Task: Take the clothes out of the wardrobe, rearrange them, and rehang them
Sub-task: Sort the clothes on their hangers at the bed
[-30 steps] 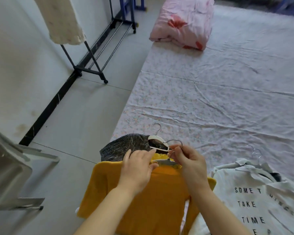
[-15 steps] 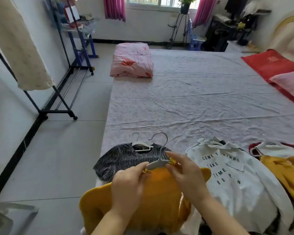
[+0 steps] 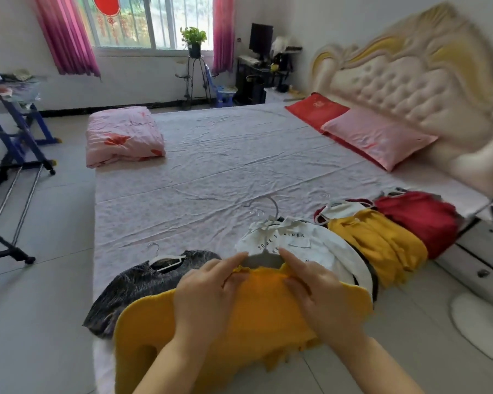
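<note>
At the far left a black clothes rack (image 3: 10, 163) stands on the floor beside the bed (image 3: 239, 166), and a folded pink quilt (image 3: 123, 136) sits on the bed's far left corner. On the near left of the bed lies a grey marled top (image 3: 131, 285) on a white hanger (image 3: 167, 261). Partly over its right side is the yellow sweater (image 3: 239, 322), spread at the near edge of the bed and hanging a little past it.

The left hand (image 3: 202, 297) rests on the sweater's left shoulder, its fingers (image 3: 234, 261) reaching forward and pinched on the frilled neckline. A pale hanger (image 3: 264, 258) pokes out of the collar between the two hands, its metal hook rising toward the far side. The right hand (image 3: 322, 288) lies on the sweater's right shoulder, its fingers (image 3: 289, 258) pressed to the collar edge against the hanger's right arm. Both hands are nearly closed on the knit at the neck, with the hanger just ahead of the fingertips.

To the right, beyond the right hand, lies a white printed shirt (image 3: 310, 245), then a mustard garment (image 3: 379, 243), then a red garment (image 3: 419, 217) nearest the padded headboard (image 3: 404, 81). Red and pink pillows (image 3: 376, 135) lie at the far right.
</note>
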Demonstrator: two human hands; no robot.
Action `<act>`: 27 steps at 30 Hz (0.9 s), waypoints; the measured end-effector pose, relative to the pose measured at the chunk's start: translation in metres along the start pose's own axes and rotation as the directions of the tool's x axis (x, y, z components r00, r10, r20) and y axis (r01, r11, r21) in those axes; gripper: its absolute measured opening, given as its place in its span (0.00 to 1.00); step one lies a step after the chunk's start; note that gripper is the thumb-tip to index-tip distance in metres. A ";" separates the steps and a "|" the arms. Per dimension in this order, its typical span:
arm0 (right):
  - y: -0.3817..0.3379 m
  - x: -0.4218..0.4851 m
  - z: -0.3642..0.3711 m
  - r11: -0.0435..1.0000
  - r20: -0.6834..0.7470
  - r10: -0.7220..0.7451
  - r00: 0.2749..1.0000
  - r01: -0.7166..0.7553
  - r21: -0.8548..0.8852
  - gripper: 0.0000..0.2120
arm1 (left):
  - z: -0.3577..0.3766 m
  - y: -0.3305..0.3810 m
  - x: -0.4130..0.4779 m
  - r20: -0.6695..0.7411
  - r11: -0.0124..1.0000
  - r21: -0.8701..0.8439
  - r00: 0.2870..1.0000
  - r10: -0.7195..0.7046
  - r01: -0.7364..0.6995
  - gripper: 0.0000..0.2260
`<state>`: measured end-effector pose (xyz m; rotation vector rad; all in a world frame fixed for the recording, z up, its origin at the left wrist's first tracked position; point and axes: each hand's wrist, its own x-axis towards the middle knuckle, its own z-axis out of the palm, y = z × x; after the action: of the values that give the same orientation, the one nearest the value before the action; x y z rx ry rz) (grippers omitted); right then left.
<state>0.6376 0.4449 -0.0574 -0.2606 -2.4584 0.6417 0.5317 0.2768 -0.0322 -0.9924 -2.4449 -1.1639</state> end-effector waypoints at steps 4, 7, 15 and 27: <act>0.043 -0.041 -0.059 0.995 -0.007 0.092 0.996 -0.093 -0.026 0.24 | 0.050 0.058 -0.009 0.089 0.995 -0.093 0.996 0.027 -0.019 0.15; 0.083 -0.075 -0.109 0.989 -0.056 0.148 0.987 -0.150 -0.020 0.24 | 0.096 0.111 -0.021 0.140 0.990 -0.134 0.989 0.054 -0.035 0.13; 0.204 -0.146 -0.240 0.966 -0.198 0.212 0.957 -0.236 -0.109 0.26 | 0.229 0.252 -0.050 0.330 0.972 -0.234 0.940 0.088 -0.009 0.13; 0.378 -0.125 -0.308 0.937 -0.237 0.306 0.922 -0.336 -0.097 0.21 | 0.383 0.330 -0.006 0.527 0.959 -0.271 0.846 0.080 0.078 0.19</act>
<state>0.9330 0.8510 -0.0862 -0.7630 -2.2650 0.5450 0.7814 0.7131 -0.0897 -1.5921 -2.7261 -1.4213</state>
